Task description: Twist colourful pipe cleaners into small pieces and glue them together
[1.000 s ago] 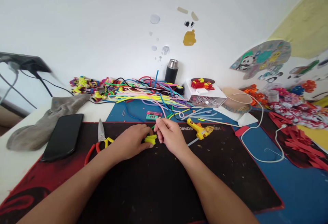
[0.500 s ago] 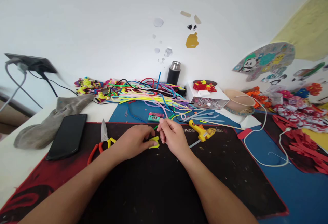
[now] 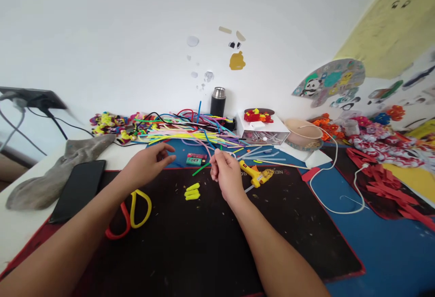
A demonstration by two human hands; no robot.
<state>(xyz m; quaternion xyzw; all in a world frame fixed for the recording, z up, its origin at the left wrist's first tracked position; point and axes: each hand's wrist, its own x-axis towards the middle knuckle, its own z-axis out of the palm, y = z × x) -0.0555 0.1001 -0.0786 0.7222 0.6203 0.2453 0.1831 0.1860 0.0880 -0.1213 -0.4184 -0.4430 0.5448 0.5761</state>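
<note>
My left hand (image 3: 149, 165) is raised over the mat's back edge, its fingers apart and nothing in them. Below its forearm lie scissors with a red and a yellow handle (image 3: 141, 211); the arm hides their blades. Several short yellow fuzzy pieces (image 3: 192, 192) rest on the black mat between my hands. My right hand (image 3: 226, 172) is closed in a pinch, and whatever is between its fingertips cannot be made out. Just left of its fingers, a green pipe cleaner (image 3: 200, 169) shows partly. A yellow glue gun (image 3: 256, 174) lies to the right of that hand.
A heap of coloured pipe cleaners (image 3: 183, 129) lies along the wall, with a black thermos (image 3: 218, 103) behind. A phone (image 3: 79, 190) is at the left. A white box (image 3: 263, 129), a straw-coloured bowl (image 3: 302, 134) and a white cable (image 3: 336, 165) are at the right.
My left hand has let go of the yellow pieces and moved left and away from me, over the scissors. My right hand stays pinched in about the same place. The view has shifted slightly.
</note>
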